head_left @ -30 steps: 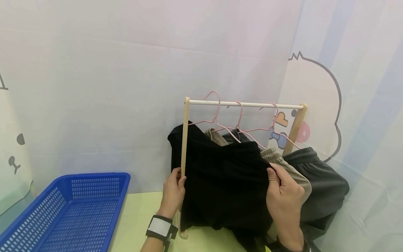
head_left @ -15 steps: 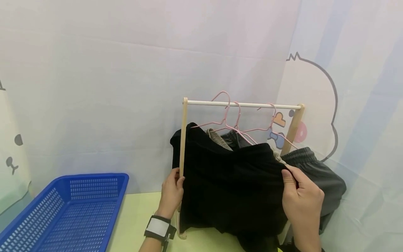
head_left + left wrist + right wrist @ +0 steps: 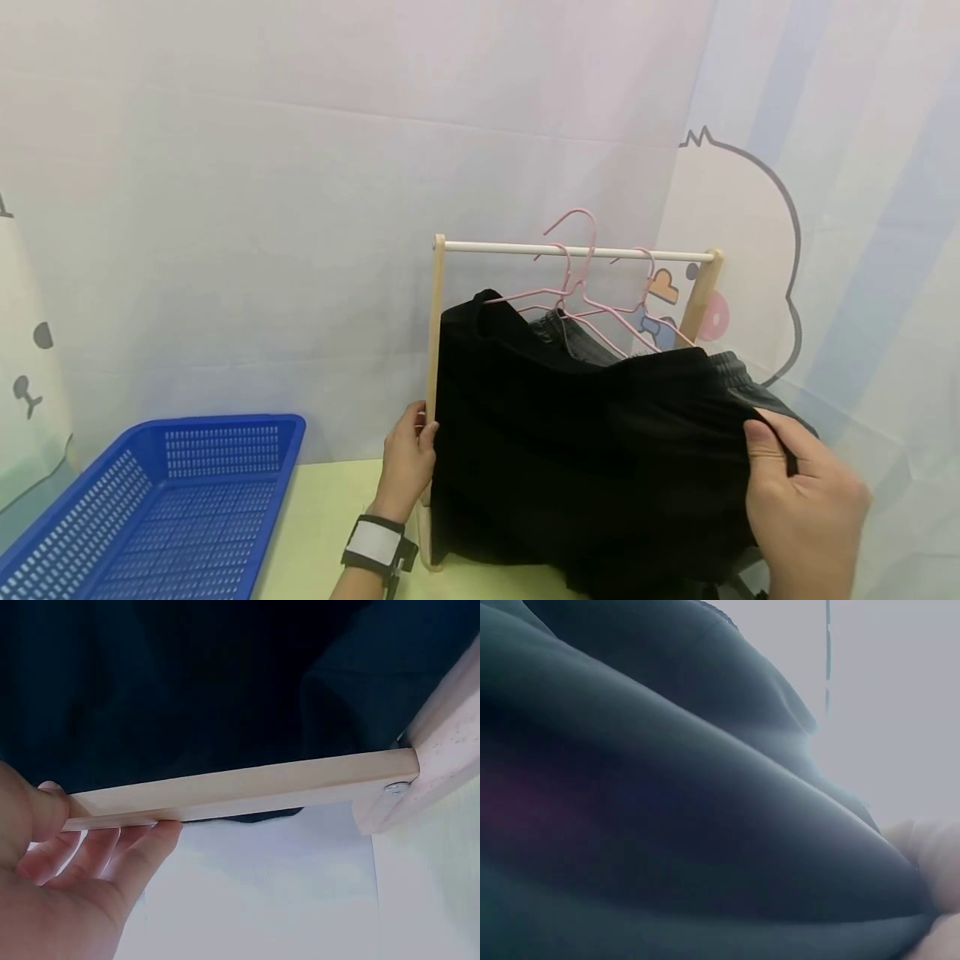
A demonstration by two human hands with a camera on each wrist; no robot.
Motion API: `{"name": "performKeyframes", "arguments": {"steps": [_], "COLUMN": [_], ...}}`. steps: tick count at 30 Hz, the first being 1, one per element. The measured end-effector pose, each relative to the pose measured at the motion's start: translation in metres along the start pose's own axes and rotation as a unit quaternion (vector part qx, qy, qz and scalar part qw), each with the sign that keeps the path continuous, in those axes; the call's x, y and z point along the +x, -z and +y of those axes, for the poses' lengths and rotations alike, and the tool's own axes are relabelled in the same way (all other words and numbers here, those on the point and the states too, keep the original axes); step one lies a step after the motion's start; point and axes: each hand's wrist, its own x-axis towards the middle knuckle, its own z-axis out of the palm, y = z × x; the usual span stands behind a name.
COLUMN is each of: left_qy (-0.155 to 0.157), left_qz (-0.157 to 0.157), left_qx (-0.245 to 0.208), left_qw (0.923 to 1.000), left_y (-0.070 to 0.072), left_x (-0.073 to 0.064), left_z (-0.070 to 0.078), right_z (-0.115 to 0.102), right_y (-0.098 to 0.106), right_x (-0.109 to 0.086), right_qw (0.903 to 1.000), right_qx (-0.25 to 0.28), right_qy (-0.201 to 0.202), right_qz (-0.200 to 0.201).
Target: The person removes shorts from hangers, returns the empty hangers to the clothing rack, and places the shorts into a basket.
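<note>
Here's the black garment (image 3: 592,450), spread wide in front of the rack, its right-hand top corner caught between the thumb and forefinger of the right hand (image 3: 810,492). It's a close pinch with the tips drawn together, and the right wrist view has the cloth running taut in a fold straight to those fingers. The pink hanger (image 3: 582,282) slopes down to the garment's top edge, its hook arching above the white rod (image 3: 495,247); whether it bears on the rod, I can't tell. Over on the other side, the left hand (image 3: 408,458) has the wooden upright (image 3: 435,325), thumb one side, bent fingers the other, black cloth hanging just beside; whether those fingers touch it, I can't tell. Behind, two more pink hangers (image 3: 649,271) are on the rod, and a grey elastic waistband (image 3: 727,367) peeks past the black. Further out, the blue basket (image 3: 288,475) sits well apart to the left on the pale yellow-green tabletop (image 3: 330,492), backed by a pale curtain (image 3: 225,208) with cartoon prints.
</note>
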Motion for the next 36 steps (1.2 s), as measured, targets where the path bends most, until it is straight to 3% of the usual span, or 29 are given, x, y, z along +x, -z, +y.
{"name": "performKeyframes", "arguments": {"steps": [7, 13, 20, 24, 26, 29, 31, 34, 36], "left_qy": [-0.010, -0.019, -0.019, -0.014, -0.011, -0.008, -0.004, 0.006, 0.019], "left_qz": [0.002, 0.003, 0.005, 0.000, -0.004, -0.010, -0.016, -0.016, -0.008], "left_qx": [0.006, 0.006, 0.000, -0.001, -0.004, -0.008, -0.011, -0.019, -0.036], "left_qw": [0.9999, 0.9998, 0.9998, 0.9999, 0.9999, 0.9999, 0.9998, 0.9997, 0.9992], "left_y": [0.001, 0.001, 0.001, 0.001, 0.002, 0.004, 0.007, 0.019, 0.032], "left_x": [0.000, 0.000, 0.000, -0.001, -0.001, -0.001, 0.000, 0.005, 0.009], "left_z": [-0.001, -0.001, -0.004, -0.005, -0.005, -0.004, -0.001, 0.006, 0.015], "right_z": [0.016, 0.037, 0.048, 0.055, 0.062, 0.074, 0.081, 0.080, 0.074], "right_y": [0.019, 0.032, 0.052, 0.058, 0.061, 0.066, 0.069, 0.062, 0.053], "right_x": [0.005, 0.012, 0.017, 0.019, 0.021, 0.024, 0.025, 0.027, 0.028], "right_qw": [0.9969, 0.9926, 0.9842, 0.9860, 0.9839, 0.9687, 0.9627, 0.9610, 0.9528], "right_qx": [-0.030, -0.047, -0.023, 0.022, 0.086, 0.198, 0.225, 0.244, 0.279], "right_qy": [-0.072, -0.111, -0.156, -0.143, -0.133, -0.122, -0.112, -0.104, -0.098], "right_qz": [0.010, 0.003, -0.080, -0.083, -0.082, -0.086, -0.101, -0.079, -0.069]}}
